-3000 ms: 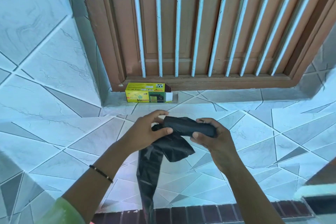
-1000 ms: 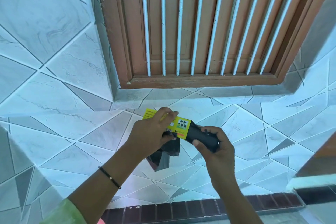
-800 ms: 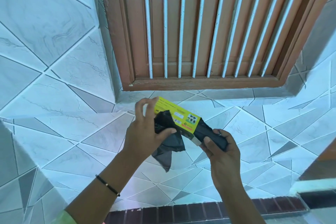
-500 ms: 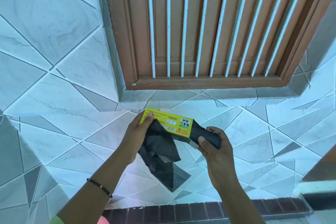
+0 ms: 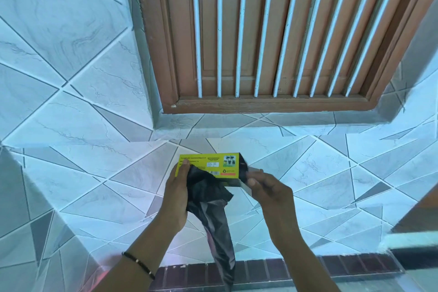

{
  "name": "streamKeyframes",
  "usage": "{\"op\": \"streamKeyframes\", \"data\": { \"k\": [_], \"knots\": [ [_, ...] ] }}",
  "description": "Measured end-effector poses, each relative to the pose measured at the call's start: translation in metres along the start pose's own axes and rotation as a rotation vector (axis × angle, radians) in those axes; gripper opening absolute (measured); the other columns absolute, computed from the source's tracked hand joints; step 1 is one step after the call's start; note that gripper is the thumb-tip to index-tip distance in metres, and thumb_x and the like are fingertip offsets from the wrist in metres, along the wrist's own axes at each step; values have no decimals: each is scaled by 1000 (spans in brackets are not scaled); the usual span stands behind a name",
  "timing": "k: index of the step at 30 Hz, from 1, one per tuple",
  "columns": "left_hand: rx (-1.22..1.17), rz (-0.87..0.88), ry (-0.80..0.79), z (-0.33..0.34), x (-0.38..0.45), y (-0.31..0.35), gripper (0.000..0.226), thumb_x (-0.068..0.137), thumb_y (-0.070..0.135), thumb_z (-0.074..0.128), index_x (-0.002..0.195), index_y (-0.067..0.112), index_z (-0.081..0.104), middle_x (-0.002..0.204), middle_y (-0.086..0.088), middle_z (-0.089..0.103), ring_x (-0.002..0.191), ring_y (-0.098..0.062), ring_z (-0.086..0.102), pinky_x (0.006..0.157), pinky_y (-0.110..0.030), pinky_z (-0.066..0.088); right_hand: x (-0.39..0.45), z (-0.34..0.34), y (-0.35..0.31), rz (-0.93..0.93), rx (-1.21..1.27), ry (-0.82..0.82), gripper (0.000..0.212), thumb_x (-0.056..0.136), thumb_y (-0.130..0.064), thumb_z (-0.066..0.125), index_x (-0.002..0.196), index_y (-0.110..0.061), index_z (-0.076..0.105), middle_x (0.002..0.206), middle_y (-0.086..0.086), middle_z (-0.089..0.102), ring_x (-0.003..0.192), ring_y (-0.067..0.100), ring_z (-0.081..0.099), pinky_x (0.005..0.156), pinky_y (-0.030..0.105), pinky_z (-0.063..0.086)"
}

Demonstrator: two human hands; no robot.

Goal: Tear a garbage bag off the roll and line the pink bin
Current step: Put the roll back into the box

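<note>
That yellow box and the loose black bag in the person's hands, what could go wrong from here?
The left hand holds both the yellow box and the torn-off black bag, so the bag could slip from that shared grip. The right hand is at the box's open end flap, and the roll may slide out.

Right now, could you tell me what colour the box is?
Yellow box, seen in the head view.
</note>
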State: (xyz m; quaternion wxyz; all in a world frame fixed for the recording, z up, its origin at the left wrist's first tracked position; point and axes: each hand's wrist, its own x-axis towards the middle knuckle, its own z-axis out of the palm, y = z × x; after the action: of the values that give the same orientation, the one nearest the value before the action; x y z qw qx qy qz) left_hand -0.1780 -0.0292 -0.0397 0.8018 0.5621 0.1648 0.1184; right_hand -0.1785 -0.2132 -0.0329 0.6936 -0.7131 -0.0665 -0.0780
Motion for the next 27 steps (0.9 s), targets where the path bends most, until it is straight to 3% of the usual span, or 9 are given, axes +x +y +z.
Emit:
{"op": "streamKeyframes", "data": {
  "k": [3, 5, 8, 11, 14, 17, 20, 23, 27],
  "knots": [
    [-9, -11, 14, -2, 3, 2, 26, 94, 43, 45, 87, 23, 60, 89, -5, 67, 83, -22, 65, 69, -31, 49, 0, -2, 0, 5, -4, -169, 22, 85, -31, 59, 96, -18, 74, 107, -2, 70, 100, 18, 64, 81, 36, 57],
    [-20, -8, 16, -3, 4, 4, 28, 94, 44, 45, 91, 22, 62, 92, -5, 68, 85, -22, 65, 70, -32, 50, 3, -5, 0, -8, -19, -211, 17, 87, -21, 63, 100, -20, 73, 109, -5, 69, 100, 18, 62, 80, 36, 58],
    [-12, -5, -31, -2, 4, 2, 28, 94, 44, 46, 92, 22, 63, 92, -3, 71, 86, -21, 67, 73, -32, 51, 6, -7, 0, -5, -13, -90, 22, 83, 2, 63, 93, -14, 72, 97, -3, 73, 87, 22, 64, 71, 31, 59],
    [14, 1, -87, 3, 0, -1, 28, 96, 40, 44, 77, 27, 60, 64, 9, 68, 66, -10, 65, 61, -26, 49, 8, -8, -1, -1, -57, 46, 18, 80, 3, 64, 84, -15, 67, 86, -2, 74, 73, 17, 66, 61, 26, 58],
    [44, 0, -115, 7, -2, -4, 25, 95, 40, 46, 88, 24, 65, 81, 4, 71, 78, -15, 67, 70, -29, 51, 8, -11, 0, -61, -160, 110, 21, 77, -1, 68, 83, -20, 62, 84, -1, 69, 72, 8, 63, 62, 28, 55],
    [42, -10, -131, 8, -4, -6, 25, 94, 39, 48, 96, 25, 68, 92, 0, 74, 86, -18, 69, 75, -31, 53, 6, -15, -2, -118, -236, 89, 25, 77, 6, 64, 78, -19, 66, 82, 3, 68, 69, -2, 60, 60, 9, 43],
    [27, -27, -119, 10, -5, -10, 24, 94, 38, 48, 95, 26, 68, 89, 2, 76, 86, -19, 69, 75, -31, 53, 7, -17, 0, -216, -423, 96, 26, 79, 0, 62, 77, -25, 68, 84, -10, 66, 76, 3, 58, 61, 7, 40],
    [6, -30, -99, 11, -6, -14, 25, 94, 39, 48, 97, 24, 68, 90, 1, 76, 84, -18, 70, 73, -31, 53, 9, -15, 6, -388, -660, 203, 18, 79, -14, 61, 86, -28, 71, 96, -15, 56, 92, 5, 42, 72, 23, 40],
    [-67, -14, -85, 13, -8, -21, 23, 93, 38, 49, 92, 22, 66, 80, 5, 75, 73, -11, 71, 60, -23, 55, 7, -16, 6, -193, -260, 284, 50, 75, -10, 75, 118, -27, 57, 125, -6, 44, 113, 7, 40, 87, 22, 43]
  ]
}}
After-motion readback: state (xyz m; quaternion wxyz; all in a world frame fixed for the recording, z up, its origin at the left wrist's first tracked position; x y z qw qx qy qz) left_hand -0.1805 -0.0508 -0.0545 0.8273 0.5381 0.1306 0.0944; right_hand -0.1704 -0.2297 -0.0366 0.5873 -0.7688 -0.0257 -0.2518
